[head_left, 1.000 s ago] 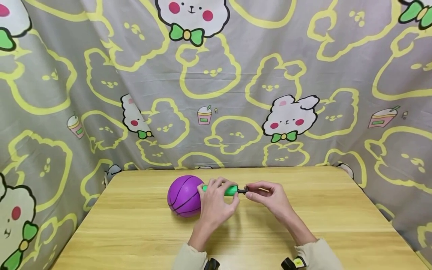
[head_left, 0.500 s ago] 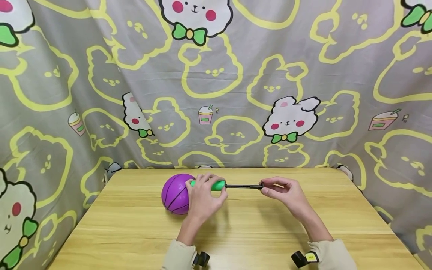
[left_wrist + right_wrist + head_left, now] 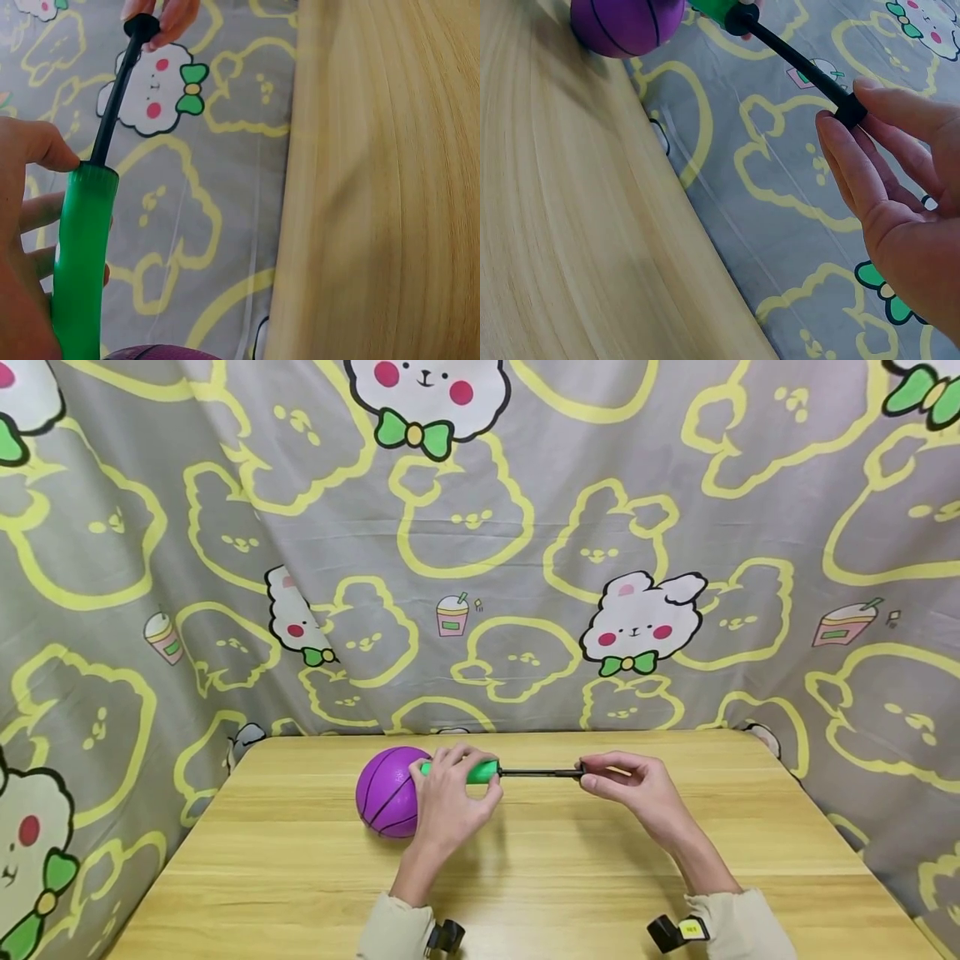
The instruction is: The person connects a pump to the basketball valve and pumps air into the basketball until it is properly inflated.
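Note:
A green hand pump [image 3: 482, 772] lies level across the middle of the head view, its black rod drawn far out to the right. My left hand [image 3: 454, 797] grips the green barrel, thumb near the end where the rod comes out, as the left wrist view of the pump [image 3: 82, 255] also shows. My right hand [image 3: 633, 787] pinches the black end of the rod [image 3: 802, 67] between thumb and fingertips. Beside the left hand sits a purple ball with black seams [image 3: 390, 793]. The barrel's far end is hidden behind the left fingers, so its contact with the ball cannot be told.
Everything is over a light wood table [image 3: 540, 877]. A grey curtain with yellow outlines and white rabbits [image 3: 517, 552] hangs behind the table's back edge and along both sides. A black device is strapped at each sleeve cuff [image 3: 731, 918].
My right hand has moved right, drawing the black rod out of the green barrel. The left hand, pump and ball have shifted slightly left. Over the last half second almost nothing moved.

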Demonstrator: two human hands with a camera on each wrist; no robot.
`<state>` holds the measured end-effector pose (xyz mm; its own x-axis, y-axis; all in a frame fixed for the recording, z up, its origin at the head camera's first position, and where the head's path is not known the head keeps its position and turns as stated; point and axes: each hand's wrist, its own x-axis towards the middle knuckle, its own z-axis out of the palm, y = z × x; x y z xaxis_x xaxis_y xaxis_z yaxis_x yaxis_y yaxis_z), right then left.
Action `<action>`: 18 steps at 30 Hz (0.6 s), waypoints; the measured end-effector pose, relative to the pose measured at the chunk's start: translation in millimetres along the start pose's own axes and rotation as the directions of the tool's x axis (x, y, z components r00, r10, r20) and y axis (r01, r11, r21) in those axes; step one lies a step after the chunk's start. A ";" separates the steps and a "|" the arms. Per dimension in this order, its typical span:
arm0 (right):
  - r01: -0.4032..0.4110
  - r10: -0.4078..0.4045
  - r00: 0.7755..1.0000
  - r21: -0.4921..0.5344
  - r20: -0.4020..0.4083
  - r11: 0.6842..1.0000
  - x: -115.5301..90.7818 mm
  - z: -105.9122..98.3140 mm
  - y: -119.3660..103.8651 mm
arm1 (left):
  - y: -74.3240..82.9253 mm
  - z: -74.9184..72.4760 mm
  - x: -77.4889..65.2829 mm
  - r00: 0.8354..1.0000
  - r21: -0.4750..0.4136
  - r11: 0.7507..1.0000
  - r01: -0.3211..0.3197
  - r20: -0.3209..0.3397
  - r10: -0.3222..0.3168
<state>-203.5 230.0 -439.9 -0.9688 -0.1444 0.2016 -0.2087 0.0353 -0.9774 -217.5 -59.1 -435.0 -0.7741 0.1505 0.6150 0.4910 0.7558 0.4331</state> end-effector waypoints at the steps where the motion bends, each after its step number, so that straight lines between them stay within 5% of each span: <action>1: 0.000 0.000 1.000 0.001 -0.004 1.000 0.0 0.6 -0.2 | 0.4 0.1 -0.1 1.000 0.000 1.000 0.000 0.001 0.000; 18: -0.010 0.010 1.000 0.100 -0.008 0.995 4.0 32.7 11.0 | 15.8 9.6 -6.1 1.000 0.046 0.999 -0.023 0.007 0.023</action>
<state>-205.3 197.4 -452.0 -0.9719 -0.1362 0.1919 -0.1849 -0.0627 -0.9808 -208.9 -42.0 -438.2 -0.7655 0.1726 0.6199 0.4900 0.7809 0.3875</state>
